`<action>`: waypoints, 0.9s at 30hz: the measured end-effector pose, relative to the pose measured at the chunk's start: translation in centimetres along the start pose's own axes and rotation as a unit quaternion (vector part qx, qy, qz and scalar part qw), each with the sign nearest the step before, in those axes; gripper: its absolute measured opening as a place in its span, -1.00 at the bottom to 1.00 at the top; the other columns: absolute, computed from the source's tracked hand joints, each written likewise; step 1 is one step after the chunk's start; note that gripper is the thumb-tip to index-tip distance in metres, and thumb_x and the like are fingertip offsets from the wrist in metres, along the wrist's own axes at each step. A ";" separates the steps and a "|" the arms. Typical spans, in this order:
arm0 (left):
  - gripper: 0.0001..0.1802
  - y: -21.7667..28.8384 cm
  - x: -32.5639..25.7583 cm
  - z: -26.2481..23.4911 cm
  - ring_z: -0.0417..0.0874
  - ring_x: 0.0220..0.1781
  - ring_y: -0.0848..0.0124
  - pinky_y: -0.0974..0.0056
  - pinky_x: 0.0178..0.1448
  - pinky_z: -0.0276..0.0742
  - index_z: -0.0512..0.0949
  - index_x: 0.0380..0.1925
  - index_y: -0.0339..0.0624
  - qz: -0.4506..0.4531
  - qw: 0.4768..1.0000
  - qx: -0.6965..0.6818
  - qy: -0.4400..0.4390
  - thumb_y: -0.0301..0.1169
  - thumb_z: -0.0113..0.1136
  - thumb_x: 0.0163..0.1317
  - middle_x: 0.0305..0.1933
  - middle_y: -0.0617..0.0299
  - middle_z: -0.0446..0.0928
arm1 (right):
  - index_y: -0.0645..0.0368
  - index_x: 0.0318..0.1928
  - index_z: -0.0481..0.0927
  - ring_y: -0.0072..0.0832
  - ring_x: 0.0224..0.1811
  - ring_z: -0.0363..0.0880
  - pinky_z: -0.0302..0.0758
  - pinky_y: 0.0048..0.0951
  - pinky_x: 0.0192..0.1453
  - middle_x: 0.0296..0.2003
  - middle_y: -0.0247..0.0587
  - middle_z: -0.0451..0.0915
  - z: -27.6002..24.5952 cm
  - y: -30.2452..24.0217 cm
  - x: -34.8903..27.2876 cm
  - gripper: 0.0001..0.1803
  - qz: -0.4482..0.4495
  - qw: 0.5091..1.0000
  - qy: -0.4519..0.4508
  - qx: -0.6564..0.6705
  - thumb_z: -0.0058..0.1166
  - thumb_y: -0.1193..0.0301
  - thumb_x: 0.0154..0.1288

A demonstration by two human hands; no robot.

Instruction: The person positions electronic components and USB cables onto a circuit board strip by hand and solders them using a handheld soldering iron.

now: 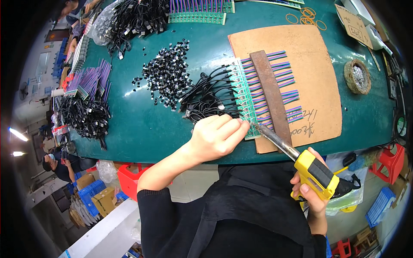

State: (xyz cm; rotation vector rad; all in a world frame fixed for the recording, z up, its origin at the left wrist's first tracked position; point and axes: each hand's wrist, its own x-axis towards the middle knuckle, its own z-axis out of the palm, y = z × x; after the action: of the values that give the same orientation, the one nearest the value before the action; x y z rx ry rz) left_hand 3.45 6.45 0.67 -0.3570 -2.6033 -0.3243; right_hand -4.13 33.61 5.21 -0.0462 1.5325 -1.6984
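Observation:
My right hand grips a yellow soldering iron by its handle; the metal barrel reaches up-left with its tip at the near end of a green circuit board strip. My left hand rests on the table edge, fingertips touching the strip's near end right beside the tip. Black cables run off the strip's left side and coloured ribbon wires off its right. A rusty metal bar lies across the ribbon wires on a brown cardboard sheet.
On the green table lie a heap of small black connectors, black cable bundles at the left and far side, and purple wire assemblies. A solder spool and rubber bands lie right. Another person sits at the left.

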 end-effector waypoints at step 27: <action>-0.86 1.3 1.5 -0.1 0.51 -0.52 0.43 0.38 -0.46 0.44 0.57 -0.45 -0.17 -0.216 0.966 -0.138 -0.031 -0.54 0.31 -0.06 -0.51 0.27 0.45 | 0.40 0.34 0.01 -0.36 -0.31 0.55 0.57 -0.52 -0.46 -0.34 0.01 0.54 0.0 -0.1 0.2 -0.09 -0.037 0.999 0.005 0.030 0.09 0.35 -0.01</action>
State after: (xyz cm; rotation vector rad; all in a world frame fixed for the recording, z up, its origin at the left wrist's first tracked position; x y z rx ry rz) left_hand 2.66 7.95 1.75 0.1212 -2.6833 -0.8415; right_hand -4.29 33.51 5.19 -0.0622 1.5026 -1.8044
